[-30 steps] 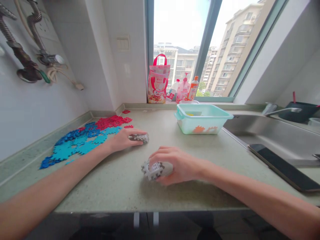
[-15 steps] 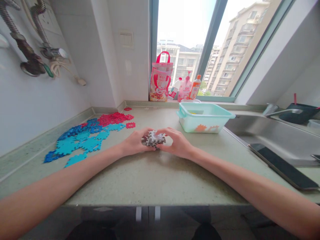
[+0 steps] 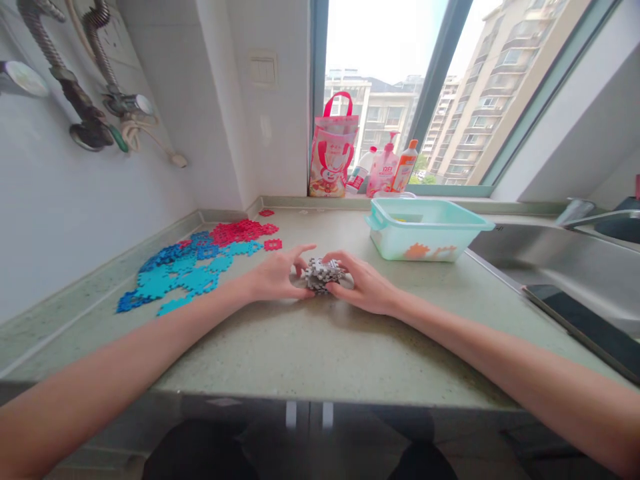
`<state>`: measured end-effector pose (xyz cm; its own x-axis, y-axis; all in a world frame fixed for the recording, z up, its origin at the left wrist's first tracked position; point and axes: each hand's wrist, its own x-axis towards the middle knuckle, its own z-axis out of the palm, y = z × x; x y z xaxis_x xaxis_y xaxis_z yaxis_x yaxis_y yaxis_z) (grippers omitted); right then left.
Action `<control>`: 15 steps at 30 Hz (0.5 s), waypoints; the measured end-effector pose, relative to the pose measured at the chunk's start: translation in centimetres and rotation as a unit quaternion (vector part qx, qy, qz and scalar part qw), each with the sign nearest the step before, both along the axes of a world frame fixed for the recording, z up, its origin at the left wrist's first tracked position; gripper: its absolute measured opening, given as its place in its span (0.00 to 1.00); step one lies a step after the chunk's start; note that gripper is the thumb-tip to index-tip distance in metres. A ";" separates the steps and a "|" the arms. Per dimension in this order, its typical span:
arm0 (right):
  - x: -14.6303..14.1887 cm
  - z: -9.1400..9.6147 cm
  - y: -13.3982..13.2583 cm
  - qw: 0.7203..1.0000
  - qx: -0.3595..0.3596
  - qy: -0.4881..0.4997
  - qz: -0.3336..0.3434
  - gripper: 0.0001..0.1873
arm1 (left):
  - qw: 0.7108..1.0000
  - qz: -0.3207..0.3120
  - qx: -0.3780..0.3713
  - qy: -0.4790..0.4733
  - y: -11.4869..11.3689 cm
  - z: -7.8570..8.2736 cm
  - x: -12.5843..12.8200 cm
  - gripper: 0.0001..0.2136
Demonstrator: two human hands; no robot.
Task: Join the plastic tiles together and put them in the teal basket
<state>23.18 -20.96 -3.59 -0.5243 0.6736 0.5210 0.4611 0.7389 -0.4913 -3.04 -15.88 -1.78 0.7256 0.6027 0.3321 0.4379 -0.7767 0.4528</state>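
Observation:
A cluster of grey interlocking plastic pieces [image 3: 323, 273] with notched edges is on the counter in front of me. My right hand [image 3: 367, 283] grips it from the right, fingers on top and thumb at the near side. My left hand [image 3: 280, 273] is at its left side with the index finger lifted and the fingers apart. Its thumb tip reaches the lower left edge of the cluster; whether it touches I cannot tell. To the left lie light blue pieces [image 3: 173, 273], dark blue pieces [image 3: 165, 257] and red pieces [image 3: 240, 231] of the same kind.
A mint-green plastic tub [image 3: 425, 243] with some pieces inside stands at the back right. Beyond it is a metal sink [image 3: 545, 257], with a black phone [image 3: 585, 327] near its edge. A bag [image 3: 333, 160] and several bottles [image 3: 384, 170] line the windowsill.
My left hand has loosened from the grey pieces, its index finger now raised. The right hand keeps its hold. The whole view has shifted slightly, so things appear further right.

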 end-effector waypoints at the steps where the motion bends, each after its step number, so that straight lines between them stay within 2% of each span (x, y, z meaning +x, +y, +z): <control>1: 0.0 0.1 -0.1 1.000 0.010 -0.012 -0.005 0.21 | 1.000 -0.004 -0.011 -0.009 -0.2 -0.1 0.3 0.45; 4: 0.2 0.1 -0.3 0.999 0.027 -0.027 -0.004 0.23 | 0.999 -0.015 -0.038 -0.019 -0.7 -0.5 1.0 0.44; 7: 0.2 0.0 -0.4 0.999 0.026 -0.029 -0.004 0.30 | 0.999 -0.014 -0.049 -0.016 -0.8 -0.5 1.2 0.43; 9: 0.2 -0.3 -0.2 0.999 0.026 -0.027 -0.013 0.33 | 0.999 -0.014 -0.034 -0.011 -0.6 -0.3 0.9 0.44; 15: 0.1 -0.6 0.0 1.000 0.006 -0.008 -0.025 0.31 | 0.999 -0.017 0.042 0.025 0.2 0.1 -0.5 0.48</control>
<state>23.30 -20.93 -4.14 -0.4982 0.6934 0.5206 0.5052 0.7201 -0.4756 -3.55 -15.63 -1.63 0.7624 0.5487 0.3431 0.4302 -0.8258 0.3647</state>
